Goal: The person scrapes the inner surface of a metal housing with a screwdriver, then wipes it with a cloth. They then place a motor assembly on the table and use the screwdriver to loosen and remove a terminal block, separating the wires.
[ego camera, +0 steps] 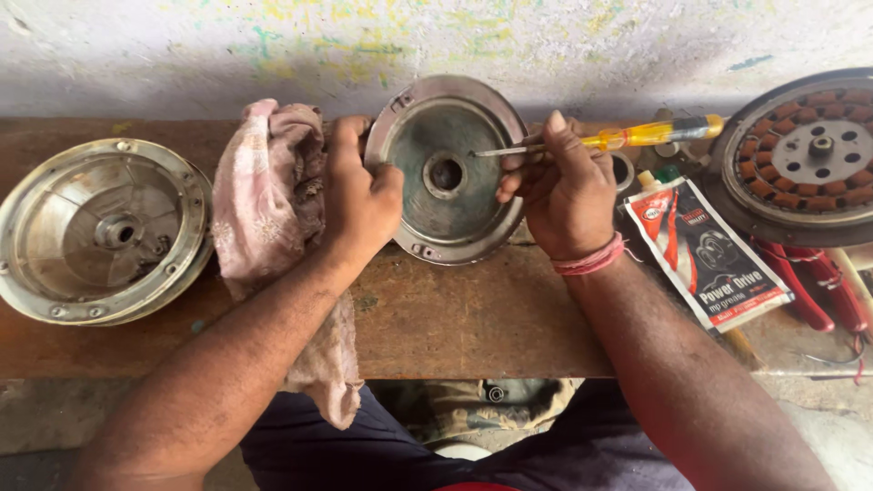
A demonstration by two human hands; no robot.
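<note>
My left hand (359,193) grips the left rim of a round metal cover plate (427,145) tilted up on the wooden bench, with a pink cloth (268,209) bunched under and behind that hand. My right hand (559,186) holds a screwdriver with a yellow handle (650,135). The screwdriver's metal tip reaches left and rests inside the plate, just above its centre hole (446,175).
A second, bowl-shaped metal cover (100,232) lies at the bench's left. At the right sit a wound copper stator (809,150), a white and red grease pouch (705,250) and red-handled pliers (818,282). The wooden bench (455,318) spans the view against a painted wall.
</note>
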